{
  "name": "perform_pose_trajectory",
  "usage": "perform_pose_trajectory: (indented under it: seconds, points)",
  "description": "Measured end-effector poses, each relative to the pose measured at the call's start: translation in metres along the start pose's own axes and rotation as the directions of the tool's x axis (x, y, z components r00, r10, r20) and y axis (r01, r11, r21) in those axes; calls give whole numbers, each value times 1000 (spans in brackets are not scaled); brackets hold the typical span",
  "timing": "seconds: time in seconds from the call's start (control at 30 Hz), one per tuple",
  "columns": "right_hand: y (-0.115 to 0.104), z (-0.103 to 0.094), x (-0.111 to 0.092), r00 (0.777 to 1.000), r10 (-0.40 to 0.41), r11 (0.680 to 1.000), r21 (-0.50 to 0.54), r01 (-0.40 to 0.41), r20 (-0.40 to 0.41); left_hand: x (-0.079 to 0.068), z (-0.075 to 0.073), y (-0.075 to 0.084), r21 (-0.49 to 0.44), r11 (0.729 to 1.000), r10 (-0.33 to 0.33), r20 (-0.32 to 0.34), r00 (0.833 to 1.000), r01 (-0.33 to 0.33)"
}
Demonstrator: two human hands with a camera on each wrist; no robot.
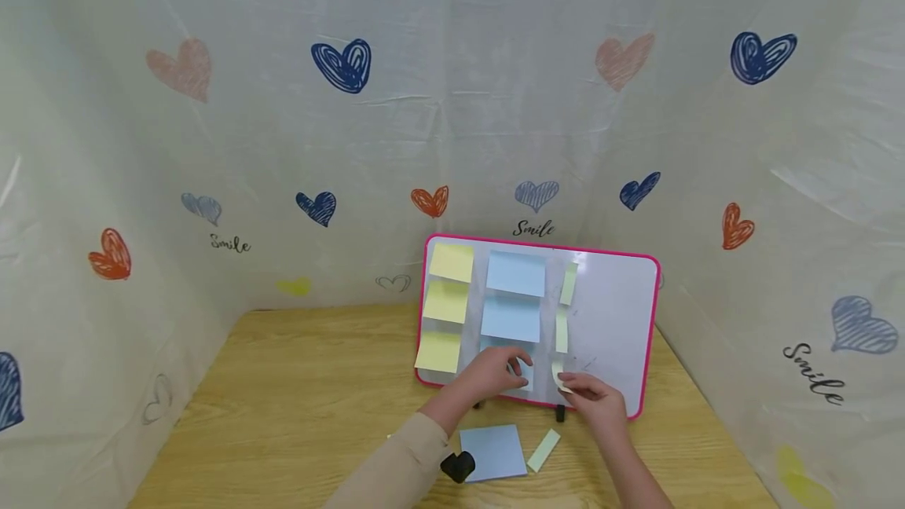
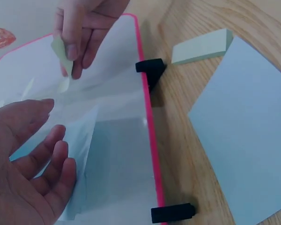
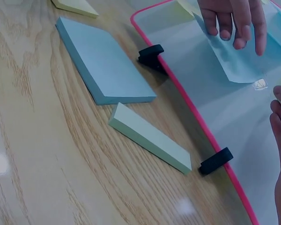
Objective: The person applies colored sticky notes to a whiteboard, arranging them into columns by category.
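Note:
My right hand (image 1: 597,399) pinches a narrow pale green sticky note (image 1: 558,375) by its lower end, low on a pink-framed whiteboard (image 1: 608,320). In the left wrist view that green note (image 2: 61,54) curves out from the fingertips. Over the lowest blue sticky note (image 3: 234,61) hovers my left hand (image 1: 491,373), its fingers loosely bent and holding nothing. It partly covers that note in the head view. Two more green strips (image 1: 569,283) line up above the pinched one. To the left are blue notes (image 1: 516,273) and a column of yellow notes (image 1: 447,302).
On the wooden table (image 1: 297,399) before the board lie a blue note pad (image 1: 495,452) and a narrow green pad (image 1: 544,450). A yellow pad (image 3: 77,6) shows beyond them. Black feet (image 3: 215,161) hold the board's lower edge. A heart-printed curtain (image 1: 452,124) hangs behind.

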State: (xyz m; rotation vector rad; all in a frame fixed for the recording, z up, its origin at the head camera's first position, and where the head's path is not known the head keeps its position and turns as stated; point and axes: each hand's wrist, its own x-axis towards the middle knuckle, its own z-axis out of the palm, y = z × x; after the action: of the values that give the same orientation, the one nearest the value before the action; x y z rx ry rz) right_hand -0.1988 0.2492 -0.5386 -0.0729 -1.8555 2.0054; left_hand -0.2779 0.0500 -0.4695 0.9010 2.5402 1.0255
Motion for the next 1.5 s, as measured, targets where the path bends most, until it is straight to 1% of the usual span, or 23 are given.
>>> perform_pose_trajectory:
  seconds: [0.2, 0.37, 0.43, 0.6, 0.87, 0.97, 1.2, 1.37, 1.5]
  points:
    - [0, 5, 1, 1000, 9, 999, -47, -11, -29, 10, 7, -5, -27, 1000, -14, 0, 1000, 14]
    - [2, 5, 3, 999, 14, 992, -122, -19, -40, 17, 12, -8, -27, 1000, -15, 1, 1000, 15]
    - [4, 5, 5, 999, 20, 991, -134, -26, -51, 19, 13, -8, -22, 1000, -13, 2, 1000, 13]
    - [8, 6, 9, 997, 46, 995, -86, -51, -59, 22, 15, -10, -26, 1000, -11, 7, 1000, 11]
    - [9, 5, 12, 998, 45, 996, -78, -48, -36, 27, 18, -7, -73, 997, -24, 32, 999, 27]
    - [10, 5, 12, 999, 38, 996, -75, -41, -30, 29, 19, -6, -63, 998, -22, 42, 999, 24]
    - [13, 5, 11, 999, 34, 999, -27, -35, -29, 31, 21, -5, -54, 999, -5, 64, 998, 9]
    - [13, 5, 11, 996, 73, 997, -36, -74, -42, 33, 23, -4, -58, 998, -10, 73, 997, 14]
    - [11, 5, 11, 995, 90, 995, -38, -91, -50, 34, 23, -2, -56, 998, -31, 80, 996, 36]
